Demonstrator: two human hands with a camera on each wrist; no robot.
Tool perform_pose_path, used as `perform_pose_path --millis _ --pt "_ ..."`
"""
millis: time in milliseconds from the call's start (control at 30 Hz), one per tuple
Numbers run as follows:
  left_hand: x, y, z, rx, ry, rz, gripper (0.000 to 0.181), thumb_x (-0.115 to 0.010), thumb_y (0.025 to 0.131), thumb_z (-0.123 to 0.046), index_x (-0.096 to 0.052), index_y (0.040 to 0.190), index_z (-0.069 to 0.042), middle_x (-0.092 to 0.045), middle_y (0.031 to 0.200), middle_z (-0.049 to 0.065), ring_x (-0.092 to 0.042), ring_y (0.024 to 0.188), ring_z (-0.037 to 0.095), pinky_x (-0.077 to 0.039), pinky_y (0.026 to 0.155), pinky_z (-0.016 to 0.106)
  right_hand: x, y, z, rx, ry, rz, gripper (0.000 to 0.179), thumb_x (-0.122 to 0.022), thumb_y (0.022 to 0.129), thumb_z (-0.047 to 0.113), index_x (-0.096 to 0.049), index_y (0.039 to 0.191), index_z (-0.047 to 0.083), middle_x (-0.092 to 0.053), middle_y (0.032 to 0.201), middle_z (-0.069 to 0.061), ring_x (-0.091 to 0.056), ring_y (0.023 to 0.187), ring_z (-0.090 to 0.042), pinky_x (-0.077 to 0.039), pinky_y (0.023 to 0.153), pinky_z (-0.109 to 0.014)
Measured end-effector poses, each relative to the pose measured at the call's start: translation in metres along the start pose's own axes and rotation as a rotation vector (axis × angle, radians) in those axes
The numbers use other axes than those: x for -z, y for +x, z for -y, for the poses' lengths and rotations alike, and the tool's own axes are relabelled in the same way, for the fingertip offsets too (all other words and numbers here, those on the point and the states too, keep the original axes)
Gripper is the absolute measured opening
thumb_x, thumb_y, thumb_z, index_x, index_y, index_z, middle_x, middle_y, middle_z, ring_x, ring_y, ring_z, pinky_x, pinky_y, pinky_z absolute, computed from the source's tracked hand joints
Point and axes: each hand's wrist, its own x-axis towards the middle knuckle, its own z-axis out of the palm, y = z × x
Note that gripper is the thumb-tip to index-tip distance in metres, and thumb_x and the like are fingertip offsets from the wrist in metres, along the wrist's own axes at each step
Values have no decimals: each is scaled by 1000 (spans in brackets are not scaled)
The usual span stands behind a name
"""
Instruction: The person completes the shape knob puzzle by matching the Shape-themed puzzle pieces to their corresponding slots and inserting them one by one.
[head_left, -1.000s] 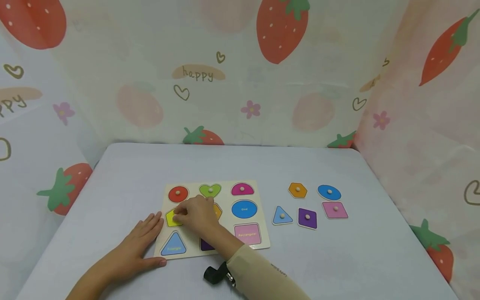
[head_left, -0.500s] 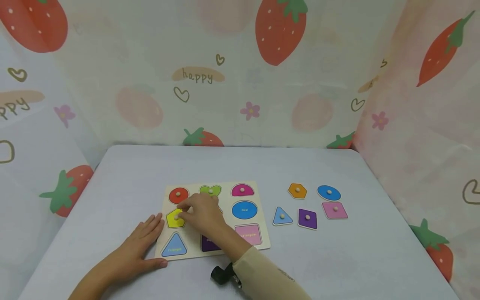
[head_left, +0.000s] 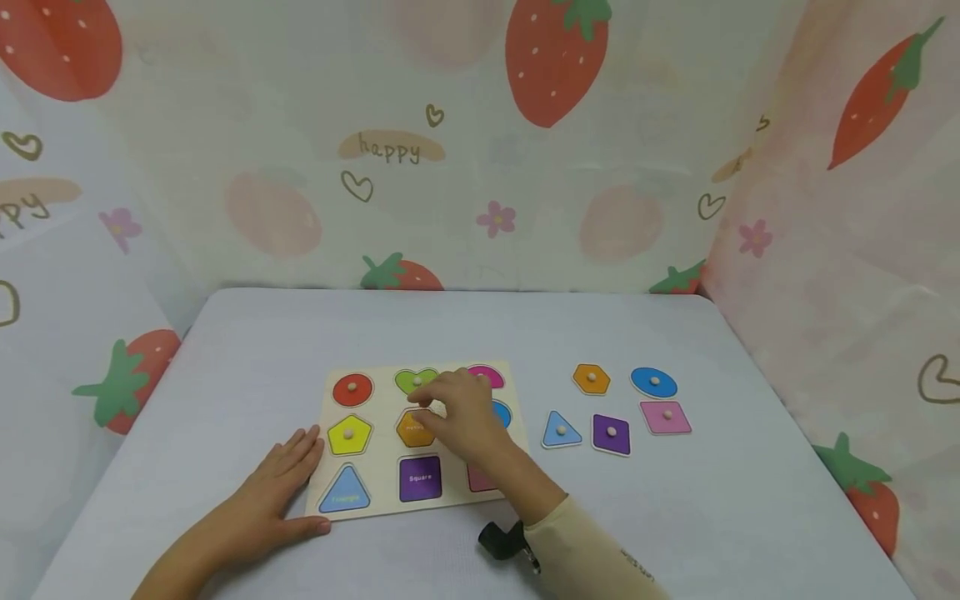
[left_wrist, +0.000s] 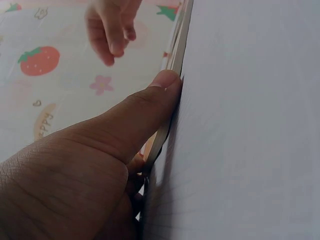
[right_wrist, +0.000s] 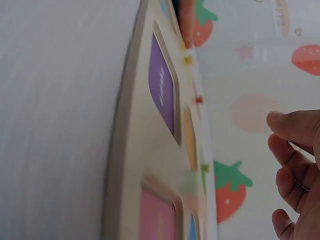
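Observation:
My left hand (head_left: 266,496) lies flat at the left edge of a pale wooden puzzle board (head_left: 384,408), its thumb along the front corner. In the left wrist view, the thumb (left_wrist: 142,112) touches the board's edge. My right hand (head_left: 468,421) hovers over the board's middle and right side, fingers loosely bent and holding nothing. The yellow pentagon piece (head_left: 350,445) sits in its slot, below the red circle piece (head_left: 352,398). A green heart piece (head_left: 407,382) and a magenta half-circle piece (head_left: 492,375), partly hidden, fill the back row. Printed recesses show for hexagon, square (head_left: 420,487) and triangle (head_left: 346,494).
Right of the board lie loose knobbed pieces: an orange hexagon (head_left: 591,388), a blue oval (head_left: 643,388), a light blue triangle (head_left: 560,438), a purple square (head_left: 602,442) and a pink rectangle (head_left: 666,426). A black wrist-camera mount (head_left: 501,542) hangs below my right sleeve (head_left: 581,550).
My right hand has released the yellow pentagon's knob and moved right across the board. The pentagon stays in its slot. My left hand keeps its place at the board's edge.

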Motion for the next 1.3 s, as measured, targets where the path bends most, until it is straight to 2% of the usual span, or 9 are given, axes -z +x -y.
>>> perform_pose_path --millis 100,233,467,667,900,1067,1300 --pt "0 0 0 5 3 1 115 -73 77 -73 -30 161 -7 -20 171 11 -11 158 37 17 110 4 15 -7 -12 56 -22 -56 17 -81 90 22 -80 107 23 -73 94 11 -59 96 -13 -40 93 -44" --pt "0 0 -1 30 -4 13 115 -73 77 -73 -29 162 -10 -19 172 9 -9 159 35 17 112 6 33 -16 -27 60 -34 -115 17 -83 88 19 -80 105 23 -74 93 11 -58 95 -14 -41 90 -44" --pt "1 0 -4 29 -9 13 115 -73 77 -72 -29 162 -9 -19 172 9 -9 159 35 17 111 5 55 -38 -53 -15 -30 -153 18 -83 88 20 -80 105 23 -73 95 9 -58 101 -15 -40 95 -45" --pt "2 0 -6 45 -15 16 115 -73 77 -73 -28 163 -11 -18 172 8 -8 159 36 16 115 9 75 -51 -81 -44 -39 -202 19 -84 87 16 -80 105 19 -75 98 4 -60 101 -17 -47 88 -39" --pt "-1 0 -3 51 -25 20 115 -73 76 -73 -28 163 -12 -18 172 8 -8 159 35 15 118 13 97 -60 -114 -129 -31 -267 20 -82 89 16 -79 108 15 -75 101 -1 -59 102 -22 -41 89 -45" --pt "-3 -1 -3 49 -20 23 115 -73 76 -74 -28 163 -11 -18 172 8 -9 159 35 14 118 13 109 -64 -136 -158 9 -317 19 -80 91 14 -79 109 11 -74 99 -5 -59 99 -26 -49 84 -44" --pt "0 0 -4 47 -12 17 115 -73 76 -72 -28 163 -11 -18 172 8 -8 159 35 16 114 9 117 -67 -160 -253 79 -335 21 -76 94 13 -77 114 9 -74 104 -9 -58 102 -30 -47 89 -51"
